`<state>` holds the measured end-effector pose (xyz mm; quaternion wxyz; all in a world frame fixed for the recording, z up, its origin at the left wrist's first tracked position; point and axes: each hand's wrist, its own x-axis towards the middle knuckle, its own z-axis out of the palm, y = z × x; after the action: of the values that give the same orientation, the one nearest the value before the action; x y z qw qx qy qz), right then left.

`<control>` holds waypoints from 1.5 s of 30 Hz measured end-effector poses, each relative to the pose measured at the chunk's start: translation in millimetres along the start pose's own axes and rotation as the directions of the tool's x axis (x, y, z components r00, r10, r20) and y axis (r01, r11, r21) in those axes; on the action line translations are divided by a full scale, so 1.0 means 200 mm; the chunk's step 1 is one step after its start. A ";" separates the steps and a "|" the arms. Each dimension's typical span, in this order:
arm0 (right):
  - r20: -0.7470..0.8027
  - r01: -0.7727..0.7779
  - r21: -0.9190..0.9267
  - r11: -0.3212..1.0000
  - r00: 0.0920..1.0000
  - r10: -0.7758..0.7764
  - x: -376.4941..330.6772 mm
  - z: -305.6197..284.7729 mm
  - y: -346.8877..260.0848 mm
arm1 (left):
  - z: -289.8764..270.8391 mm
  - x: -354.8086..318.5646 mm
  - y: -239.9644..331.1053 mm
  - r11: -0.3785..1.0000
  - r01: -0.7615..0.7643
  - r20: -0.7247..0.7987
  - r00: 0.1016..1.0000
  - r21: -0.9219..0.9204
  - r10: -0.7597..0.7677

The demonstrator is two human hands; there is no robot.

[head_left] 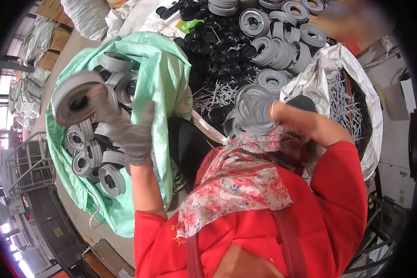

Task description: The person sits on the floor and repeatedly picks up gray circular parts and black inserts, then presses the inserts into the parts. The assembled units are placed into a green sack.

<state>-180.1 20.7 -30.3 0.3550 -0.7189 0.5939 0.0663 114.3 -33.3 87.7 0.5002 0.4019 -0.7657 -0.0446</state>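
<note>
Factory floor, cluttered: cardboard boxes (55, 34) and stuffed white sacks (25, 97) along the far left wall. Next over, green woven sack (164, 78), mouth open, full of grey plastic wheels (95, 155) lying at all angles. Left hand (127, 132) in a grey knit glove is raised over that sack, fingers spread, tips touching the rim of a grey wheel (76, 97) that sits tilted and motion-blurred above the pile; grip looks loose, cannot tell if it's actually clamped. Person's red sleeves and floral scarf (243, 178) fill the lower middle. Behind the scarf, a heap of black round caps (217, 51) and loose white pins (215, 95) on the floor, more grey wheels (282, 41) piled at top right. Right hand (259, 111), gloved too, is closed around a second grey wheel (250, 113), held just in front of the chest, above the heap. Far right, white sack (373, 116), open, holding long grey pins (340, 99).
</note>
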 end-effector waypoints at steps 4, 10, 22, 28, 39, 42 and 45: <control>0.103 0.092 -0.140 0.986 0.992 -0.078 0.08 0.25 0.06 | 0.25 -0.33 -0.05 0.985 -0.084 0.636 0.755 -0.148 0.160; -0.071 0.450 0.325 0.832 0.889 -0.453 0.07 -0.13 -0.08 | 0.53 -0.40 -0.02 0.992 0.007 0.876 0.469 -0.126 0.108; -0.418 -0.512 -0.088 0.855 0.798 0.434 1.08 -0.24 0.82 | 0.49 -0.47 -0.36 0.292 0.917 0.586 0.398 -0.271 -0.706; -0.333 -0.183 0.301 0.936 0.899 0.283 0.92 -0.23 0.70 | 0.56 -0.44 -0.25 0.018 0.896 0.611 0.318 -0.445 -0.725; -0.492 0.441 0.016 0.898 0.785 -0.377 0.15 -0.18 -0.17 | 0.49 -0.48 0.00 -0.207 0.786 0.723 0.385 -0.583 -0.574; -0.397 0.487 -0.107 0.867 0.778 -0.487 0.07 -0.21 -0.25 | 0.40 -0.46 0.10 -0.148 0.800 0.725 0.427 -0.581 -0.540; -0.321 0.604 -0.442 0.663 0.584 -0.746 0.07 -0.18 -0.25 | 0.33 -0.47 0.07 -0.175 0.836 0.795 0.399 -0.520 -0.458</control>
<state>-141.9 -9.2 10.5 0.0875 -0.9270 0.3229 -0.1695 69.4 16.8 -7.7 0.3835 0.3601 -0.3238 -0.7863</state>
